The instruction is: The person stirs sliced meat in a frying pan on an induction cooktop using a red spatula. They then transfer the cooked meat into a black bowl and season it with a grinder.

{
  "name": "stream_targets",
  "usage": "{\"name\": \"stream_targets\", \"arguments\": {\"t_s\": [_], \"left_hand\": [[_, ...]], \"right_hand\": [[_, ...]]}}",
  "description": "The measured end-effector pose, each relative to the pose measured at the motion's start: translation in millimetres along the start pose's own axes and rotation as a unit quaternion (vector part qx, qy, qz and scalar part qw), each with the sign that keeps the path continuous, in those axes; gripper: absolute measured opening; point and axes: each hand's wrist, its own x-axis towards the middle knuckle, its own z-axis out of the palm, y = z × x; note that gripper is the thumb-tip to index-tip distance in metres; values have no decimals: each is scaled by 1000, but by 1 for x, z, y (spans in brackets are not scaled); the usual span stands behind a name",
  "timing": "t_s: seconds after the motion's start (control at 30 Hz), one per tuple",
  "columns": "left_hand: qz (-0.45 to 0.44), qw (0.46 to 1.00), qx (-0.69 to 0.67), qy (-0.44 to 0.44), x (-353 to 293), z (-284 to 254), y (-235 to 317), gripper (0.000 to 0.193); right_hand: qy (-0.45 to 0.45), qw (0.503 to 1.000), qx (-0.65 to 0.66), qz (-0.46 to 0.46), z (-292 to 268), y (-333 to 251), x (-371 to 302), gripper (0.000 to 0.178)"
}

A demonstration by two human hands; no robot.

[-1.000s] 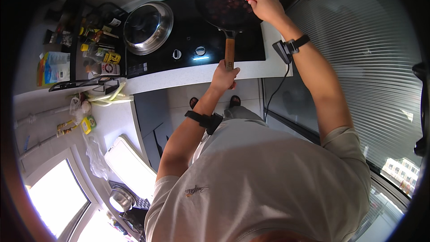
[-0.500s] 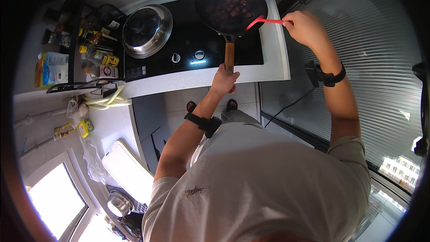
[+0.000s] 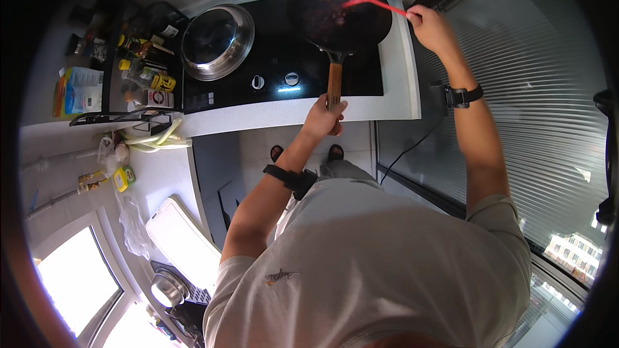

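A dark wok [image 3: 373,31] sits on the right side of the black cooktop [image 3: 267,58]. My left hand [image 3: 322,116] is closed round its wooden handle [image 3: 334,80], close to the counter's front edge. Up at the right, my right hand [image 3: 432,28] grips the end of a red spatula [image 3: 385,5]. The spatula reaches over the rim, its tip among dark red pieces of food [image 3: 331,14] in the middle of the wok. Those pieces look blurred, so their kind cannot be told.
Left of the wok stands a shiny round metal lid or pan [image 3: 218,42]. Two knobs [image 3: 291,79] sit at the cooktop's front. A rack with several bottles [image 3: 155,80] is at far left, green stalks [image 3: 158,140] below it. A ribbed glass panel [image 3: 516,103] borders the right side.
The spatula has swung from the wok's right rim into its middle, among the food, which is now blurred. My right forearm has shifted slightly left. My left hand keeps its hold.
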Motion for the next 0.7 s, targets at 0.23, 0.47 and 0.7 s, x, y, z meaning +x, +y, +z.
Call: {"name": "stream_targets", "arguments": {"t_s": [0.23, 0.47, 0.7], "left_hand": [[-1, 992, 61, 115, 32, -41, -15, 54], [-83, 914, 314, 245, 95, -97, 1, 65], [-106, 910, 315, 248, 121, -112, 8, 57]], "right_hand": [[16, 999, -43, 27, 42, -34, 31, 27], [-119, 992, -2, 32, 4, -33, 2, 27], [-57, 984, 109, 132, -39, -43, -66, 31]]}}
